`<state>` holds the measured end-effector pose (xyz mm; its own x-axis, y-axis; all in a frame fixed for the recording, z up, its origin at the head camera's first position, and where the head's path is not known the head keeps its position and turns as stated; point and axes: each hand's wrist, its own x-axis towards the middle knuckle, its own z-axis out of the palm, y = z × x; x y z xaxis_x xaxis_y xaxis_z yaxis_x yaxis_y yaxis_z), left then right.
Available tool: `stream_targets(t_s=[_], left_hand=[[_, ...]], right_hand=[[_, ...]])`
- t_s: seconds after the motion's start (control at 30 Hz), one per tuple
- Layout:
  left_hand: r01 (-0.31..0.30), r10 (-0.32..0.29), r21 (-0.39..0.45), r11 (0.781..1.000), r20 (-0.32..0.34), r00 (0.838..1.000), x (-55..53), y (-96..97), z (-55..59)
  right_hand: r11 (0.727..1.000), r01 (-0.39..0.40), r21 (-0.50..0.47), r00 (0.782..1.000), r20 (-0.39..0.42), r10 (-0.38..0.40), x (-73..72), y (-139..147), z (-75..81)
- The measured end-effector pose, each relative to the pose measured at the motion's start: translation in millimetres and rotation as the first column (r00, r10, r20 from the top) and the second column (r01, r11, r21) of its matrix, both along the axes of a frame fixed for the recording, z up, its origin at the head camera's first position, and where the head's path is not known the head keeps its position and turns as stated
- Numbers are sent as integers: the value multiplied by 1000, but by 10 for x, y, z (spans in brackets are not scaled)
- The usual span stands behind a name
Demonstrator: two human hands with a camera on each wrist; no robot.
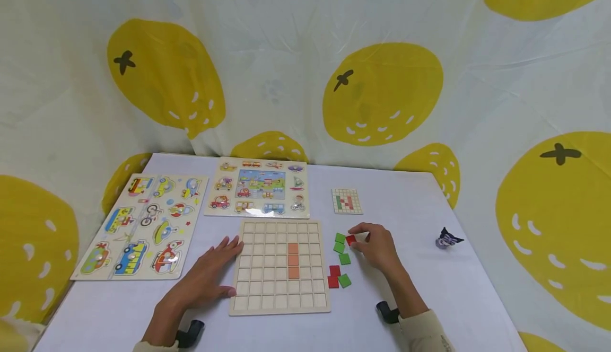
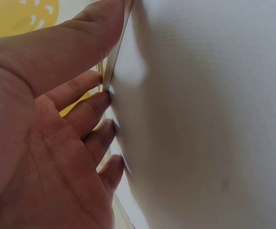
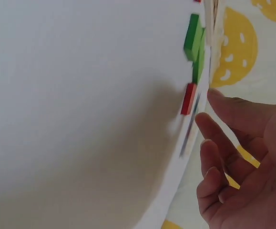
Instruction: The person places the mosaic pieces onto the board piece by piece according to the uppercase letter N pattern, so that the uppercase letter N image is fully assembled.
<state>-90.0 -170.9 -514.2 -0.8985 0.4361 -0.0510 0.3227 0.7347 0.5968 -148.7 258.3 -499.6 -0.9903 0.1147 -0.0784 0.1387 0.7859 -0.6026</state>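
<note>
Bare hands [image 1: 210, 272], cream sleeve cuffs [image 1: 425, 331], black wrist-mounted camera brackets [image 1: 190, 333].

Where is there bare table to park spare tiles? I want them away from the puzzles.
Bare white tabletop lies between the small pattern card and the purple figurine, and along the near edge. Crowded: loose red and green square tiles beside the wooden grid board.

Grid board [image 1: 280, 267] on table [image 1: 429, 299], near front edge. Loose tiles [image 1: 341, 262] just right of board. Small card [image 1: 347, 201] behind tiles. Two picture puzzles [image 1: 143, 225] left and behind. Figurine [image 1: 447, 238] far right.
</note>
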Motion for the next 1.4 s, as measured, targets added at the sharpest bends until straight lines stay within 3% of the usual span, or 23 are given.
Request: stream_targets(t_s=[0.23,0.7,1.0,1.2,1.4], left_hand=[[11,-11,-2,1000,-21,1000,9,2,-13],[-9,9,-15,1000,11,1000,18,5,-21],[-1,1,-16,1000,3,1000,1,-8,-42],[3,-3,-11,1000,-4,1000,-15,-13,-58],[11,-11,-2,1000,-24,1000,-25,-14,-70]], right_hand=[[998,-31,46,999,39,29,-68,53,-44],[988,-75,134,996,58,67,-75,84,-4],[997,-47,68,998,32,45,-5,70,64],[999,-34,-42,999,8,34,125,-67,136],[995,-67,-72,998,-4,66,270,-264,148]])
